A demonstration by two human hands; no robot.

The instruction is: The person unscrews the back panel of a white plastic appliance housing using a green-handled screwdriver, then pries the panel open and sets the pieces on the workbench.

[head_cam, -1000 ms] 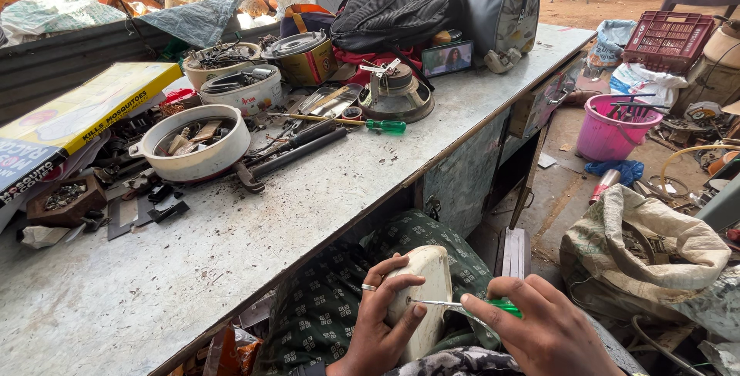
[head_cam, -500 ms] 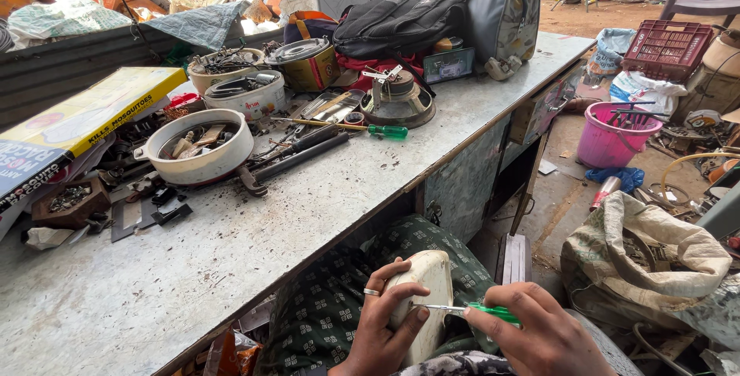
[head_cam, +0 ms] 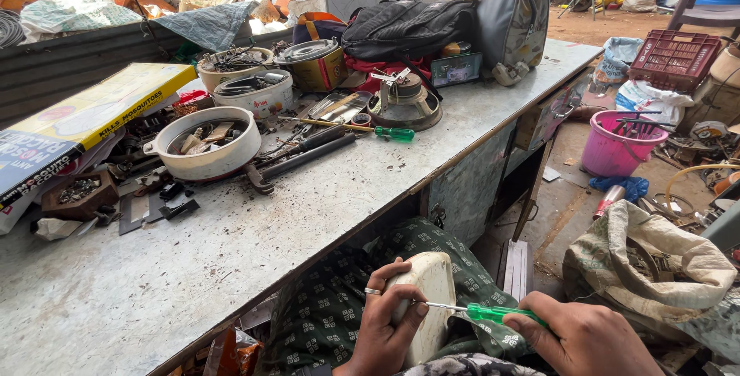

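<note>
My left hand grips a cream-coloured rounded plastic casing over my lap, a ring on one finger. My right hand holds a green-handled screwdriver whose metal tip touches the casing's side near my left thumb. Both hands sit at the bottom of the head view, below the edge of the grey workbench. Green patterned cloth covers my lap under the casing.
On the bench lie a white bowl of parts, a second green screwdriver, a wrench, a speaker part, tins, a yellow box and black and grey backpacks. A pink bucket and a sack stand on the right.
The view shifted slightly. My hands stay on the casing, the screwdriver tip working at nearly the same spot on its side.
</note>
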